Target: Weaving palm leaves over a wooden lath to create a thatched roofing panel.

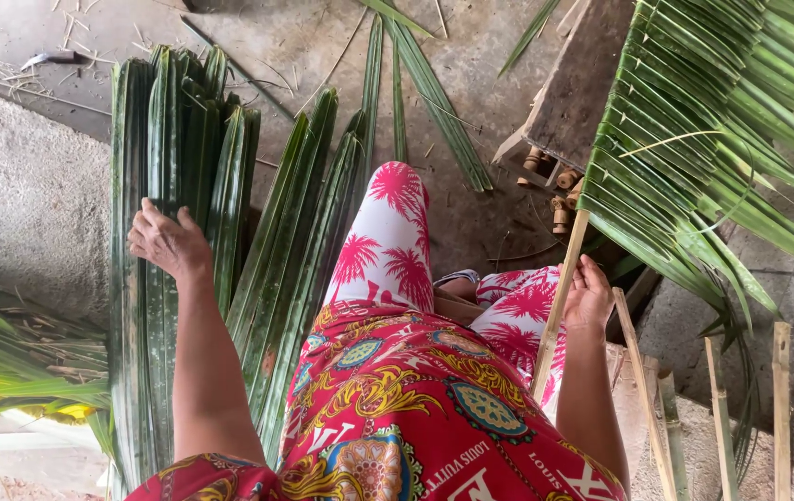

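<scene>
Left hand [167, 243] fingers rest spread on folded palm leaves [170, 167]; right hand [589, 295] fingers wrap a bamboo stick [559, 304].
</scene>
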